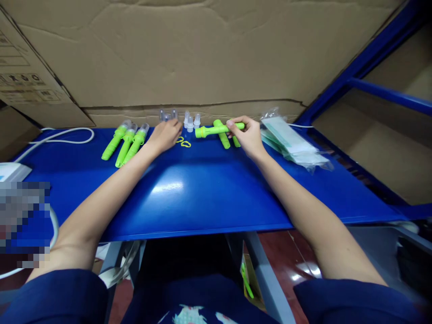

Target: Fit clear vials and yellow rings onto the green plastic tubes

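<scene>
My right hand (248,135) grips a bright green plastic tube (216,130) near its narrow end. The tube lies level, its wider ringed end pointing left. My left hand (168,135) is at the back of the table with its fingers drawn together; what they hold, if anything, is hidden. Right behind that hand stand clear domed caps (174,114). Several whitish caps (190,124) are upright between the two hands. Beside my left fingers lie thin yellow rings (185,144). More green tubes (223,139) rest under and beside my right hand.
Green tubes with clear caps on them (127,143) lie left of my left forearm. Plastic-bagged pale green packets (290,139) lie at the right. A white cable (79,129) loops at the back left. Cardboard (202,58) walls the back, and a blue metal frame (388,92) rises at the right.
</scene>
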A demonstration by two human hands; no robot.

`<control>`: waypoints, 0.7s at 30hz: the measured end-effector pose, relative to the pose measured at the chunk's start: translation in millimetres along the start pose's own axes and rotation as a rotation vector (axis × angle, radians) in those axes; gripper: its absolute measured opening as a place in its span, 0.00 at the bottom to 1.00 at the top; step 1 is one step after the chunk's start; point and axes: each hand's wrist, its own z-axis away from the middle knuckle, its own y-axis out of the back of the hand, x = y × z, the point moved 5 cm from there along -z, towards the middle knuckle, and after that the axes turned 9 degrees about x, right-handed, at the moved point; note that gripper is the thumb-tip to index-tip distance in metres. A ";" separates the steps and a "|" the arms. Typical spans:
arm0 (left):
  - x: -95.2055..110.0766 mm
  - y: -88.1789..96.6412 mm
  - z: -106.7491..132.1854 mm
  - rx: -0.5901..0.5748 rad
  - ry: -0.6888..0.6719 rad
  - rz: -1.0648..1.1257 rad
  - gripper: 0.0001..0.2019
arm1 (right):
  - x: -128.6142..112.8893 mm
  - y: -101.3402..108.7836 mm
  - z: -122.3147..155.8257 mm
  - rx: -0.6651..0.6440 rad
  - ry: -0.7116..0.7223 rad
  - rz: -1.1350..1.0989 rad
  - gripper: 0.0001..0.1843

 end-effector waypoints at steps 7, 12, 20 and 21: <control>-6.0 -23.6 6.7 -0.124 -0.069 0.133 0.11 | -3.1 -2.6 3.1 0.002 -0.032 -0.014 0.29; -18.8 -26.7 18.5 -0.016 0.086 0.401 0.09 | 2.9 -10.5 9.5 -0.062 -0.134 -0.103 0.31; -12.3 -29.8 39.2 0.201 0.439 1.049 0.08 | 13.7 -31.5 27.8 -0.107 -0.257 -0.183 0.30; -11.8 -28.6 39.7 0.188 0.475 1.089 0.10 | 14.5 -32.7 29.2 -0.106 -0.259 -0.186 0.30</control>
